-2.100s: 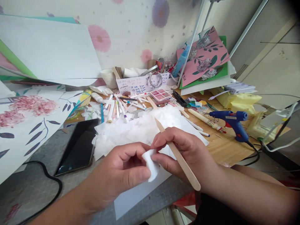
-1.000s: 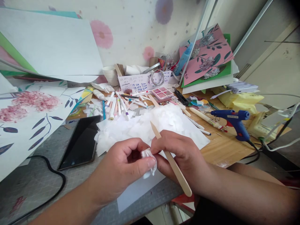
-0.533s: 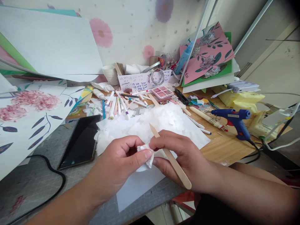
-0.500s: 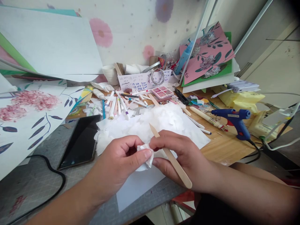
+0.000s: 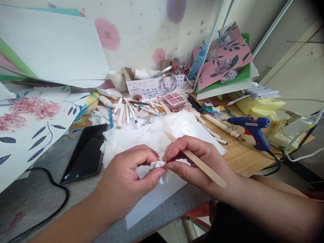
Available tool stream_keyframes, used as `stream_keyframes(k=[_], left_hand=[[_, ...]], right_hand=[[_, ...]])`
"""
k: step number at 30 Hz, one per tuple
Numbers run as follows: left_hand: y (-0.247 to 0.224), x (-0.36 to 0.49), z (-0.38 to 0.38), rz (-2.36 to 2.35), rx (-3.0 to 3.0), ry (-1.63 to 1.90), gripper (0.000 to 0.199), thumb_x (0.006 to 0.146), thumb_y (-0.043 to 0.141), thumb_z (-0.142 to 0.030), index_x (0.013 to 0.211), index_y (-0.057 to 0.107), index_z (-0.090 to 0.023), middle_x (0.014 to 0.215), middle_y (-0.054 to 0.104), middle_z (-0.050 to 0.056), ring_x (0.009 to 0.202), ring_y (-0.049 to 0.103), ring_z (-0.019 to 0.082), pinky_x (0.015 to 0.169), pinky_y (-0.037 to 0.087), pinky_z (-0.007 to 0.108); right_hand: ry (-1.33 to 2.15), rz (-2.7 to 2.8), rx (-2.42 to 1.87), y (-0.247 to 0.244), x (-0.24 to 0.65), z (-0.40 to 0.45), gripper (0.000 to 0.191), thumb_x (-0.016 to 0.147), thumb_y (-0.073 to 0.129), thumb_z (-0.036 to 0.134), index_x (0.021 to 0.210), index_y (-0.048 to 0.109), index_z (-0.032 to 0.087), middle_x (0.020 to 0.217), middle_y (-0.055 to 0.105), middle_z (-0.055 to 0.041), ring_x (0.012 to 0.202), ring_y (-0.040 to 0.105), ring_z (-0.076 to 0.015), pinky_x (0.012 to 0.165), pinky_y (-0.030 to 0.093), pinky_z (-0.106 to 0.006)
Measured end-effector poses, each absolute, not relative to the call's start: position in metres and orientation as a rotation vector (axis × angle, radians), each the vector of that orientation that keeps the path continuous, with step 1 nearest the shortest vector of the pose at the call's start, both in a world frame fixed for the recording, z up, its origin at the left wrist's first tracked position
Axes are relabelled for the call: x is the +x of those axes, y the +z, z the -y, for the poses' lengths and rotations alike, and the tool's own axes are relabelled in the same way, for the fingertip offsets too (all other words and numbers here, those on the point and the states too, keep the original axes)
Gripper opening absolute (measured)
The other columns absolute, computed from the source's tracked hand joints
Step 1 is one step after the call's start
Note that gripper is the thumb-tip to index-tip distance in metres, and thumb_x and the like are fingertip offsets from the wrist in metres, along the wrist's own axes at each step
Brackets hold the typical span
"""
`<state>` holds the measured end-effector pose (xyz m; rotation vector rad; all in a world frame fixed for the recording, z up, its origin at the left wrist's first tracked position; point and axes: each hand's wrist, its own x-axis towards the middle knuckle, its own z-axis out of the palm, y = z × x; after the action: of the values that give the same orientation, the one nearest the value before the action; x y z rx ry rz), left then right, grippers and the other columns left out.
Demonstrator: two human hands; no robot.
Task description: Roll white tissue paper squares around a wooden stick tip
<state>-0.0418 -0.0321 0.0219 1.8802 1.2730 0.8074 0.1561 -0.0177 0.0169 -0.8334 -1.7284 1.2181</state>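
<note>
A small crumpled piece of white tissue paper (image 5: 158, 164) is pinched between the thumb and fingers of my left hand (image 5: 130, 177). My right hand (image 5: 199, 162) meets it from the other side, its thumb and fingertip at the paper's edge. A flat wooden craft stick (image 5: 202, 165) lies tucked in my right hand, its pointed end toward the back and its rounded end over the wrist. Beyond both hands spreads a fluffy heap of white tissue pieces (image 5: 181, 124). Under the hands is a white sheet of paper (image 5: 141, 206).
A phone (image 5: 86, 153) lies left of the heap. Several markers (image 5: 126, 113) and a pink palette (image 5: 174, 99) sit behind it. At the right are a blue glue gun (image 5: 255, 126) and cables. A flower picture (image 5: 37, 128) stands at the left.
The tissue piece has been turned and looks more tightly folded. My right hand has shifted slightly, and the craft stick has swung to a flatter slant, its rounded end now farther right and higher.
</note>
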Motion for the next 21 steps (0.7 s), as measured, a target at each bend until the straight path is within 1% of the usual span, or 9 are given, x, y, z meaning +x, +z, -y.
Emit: stream_keyframes(k=[6, 10, 13, 17, 21], left_hand=[[0.0233, -0.0419, 0.0320, -1.201, 1.920, 0.863, 0.011, 0.084, 0.066, -0.024, 0.073, 0.067, -0.023, 0.078, 0.070, -0.001, 0.071, 0.065, 0.016, 0.067, 0.048, 0.026], [0.0243, -0.0423, 0.0312, -1.211, 1.925, 0.907, 0.009, 0.082, 0.069, -0.025, 0.073, 0.068, -0.023, 0.082, 0.072, 0.000, 0.075, 0.066, 0.016, 0.071, 0.048, 0.025], [0.0226, -0.0441, 0.0317, -1.216, 1.860, 0.928, 0.005, 0.081, 0.073, -0.026, 0.078, 0.070, -0.024, 0.086, 0.073, 0.000, 0.079, 0.066, 0.017, 0.074, 0.049, 0.026], [0.0192, -0.0463, 0.0340, -1.150, 1.706, 0.906, 0.013, 0.076, 0.077, -0.027, 0.087, 0.071, -0.024, 0.087, 0.072, 0.000, 0.082, 0.064, 0.019, 0.074, 0.049, 0.027], [0.0201, -0.0447, 0.0360, -1.177, 1.586, 0.873, 0.016, 0.075, 0.077, -0.029, 0.089, 0.070, -0.023, 0.082, 0.070, -0.001, 0.076, 0.062, 0.017, 0.070, 0.049, 0.027]], right_hand=[[1.263, 1.646, -0.889, 0.0156, 0.1549, 0.0179, 0.013, 0.076, 0.073, 0.013, 0.076, 0.062, 0.020, 0.069, 0.063, 0.0014, 0.061, 0.058, -0.0111, 0.053, 0.049, -0.021], [1.306, 1.598, -0.905, 0.0162, 0.1553, 0.0169, 0.013, 0.076, 0.073, 0.014, 0.076, 0.061, 0.020, 0.070, 0.064, 0.0012, 0.062, 0.058, -0.0112, 0.053, 0.047, -0.021], [1.344, 1.573, -0.861, 0.0158, 0.1551, 0.0171, 0.014, 0.076, 0.073, 0.014, 0.076, 0.061, 0.020, 0.069, 0.062, 0.0020, 0.061, 0.056, -0.0105, 0.054, 0.047, -0.021], [1.367, 1.555, -0.829, 0.0166, 0.1531, 0.0197, 0.013, 0.076, 0.073, 0.014, 0.076, 0.062, 0.020, 0.068, 0.062, 0.0024, 0.060, 0.057, -0.0102, 0.055, 0.047, -0.021], [1.372, 1.545, -0.832, 0.0164, 0.1504, 0.0234, 0.011, 0.076, 0.072, 0.015, 0.073, 0.062, 0.020, 0.070, 0.064, 0.0012, 0.062, 0.060, -0.0113, 0.057, 0.049, -0.023]])
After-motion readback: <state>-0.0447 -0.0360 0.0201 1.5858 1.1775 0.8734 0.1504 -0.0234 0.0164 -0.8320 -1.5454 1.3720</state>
